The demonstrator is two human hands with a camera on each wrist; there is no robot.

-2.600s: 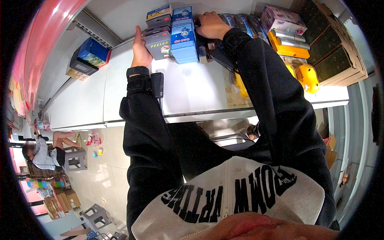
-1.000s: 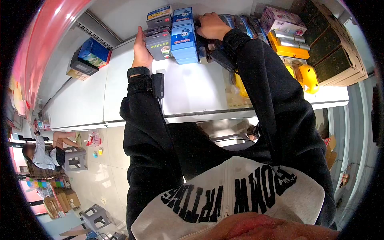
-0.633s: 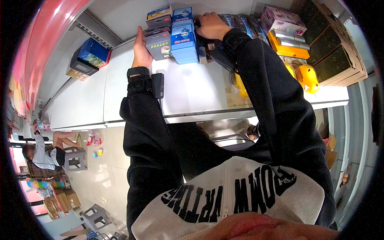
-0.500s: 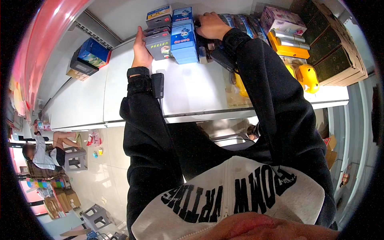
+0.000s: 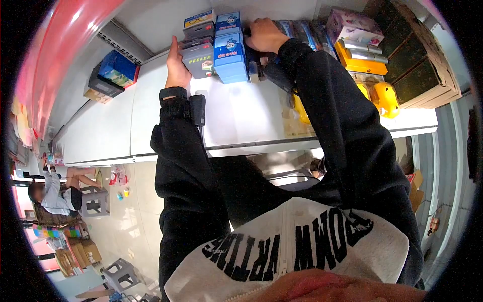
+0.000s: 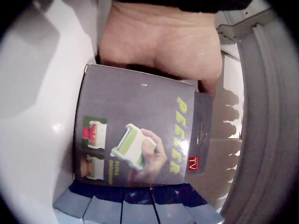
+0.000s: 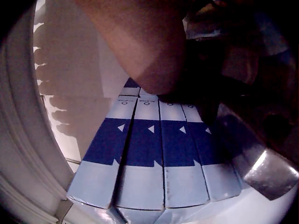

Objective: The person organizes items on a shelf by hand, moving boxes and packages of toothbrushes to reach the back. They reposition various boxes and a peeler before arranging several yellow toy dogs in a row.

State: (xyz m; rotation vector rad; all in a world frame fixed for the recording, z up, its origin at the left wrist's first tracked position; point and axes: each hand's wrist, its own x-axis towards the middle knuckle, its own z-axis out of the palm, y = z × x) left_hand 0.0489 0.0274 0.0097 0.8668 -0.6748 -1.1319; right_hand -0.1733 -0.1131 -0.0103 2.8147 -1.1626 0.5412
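My left hand [image 5: 177,65] lies along the left side of the grey peeler boxes [image 6: 135,126], its thumb pointing up. These boxes stand upright on the white shelf [image 5: 236,118]. Pressed close to their right is a row of blue boxes [image 5: 230,58], with a second blue stack [image 5: 228,22] behind. My right hand [image 5: 266,36] reaches down at the right side of the blue boxes, beside dark packs. In the right wrist view the tops of the blue boxes [image 7: 145,144] run up to the hand, and its fingers are hidden in shadow.
Dark blister packs [image 5: 304,32], a floral box [image 5: 354,26], silver tubes on a yellow box [image 5: 363,63] and yellow toys [image 5: 386,99] crowd the right. Blue and black boxes [image 5: 113,73] stand at the far left. A seated person [image 5: 58,198] is in the background.
The head view has tilted slightly, so the shelf goods sit a little lower in it. Both hands keep the same places beside the boxes.
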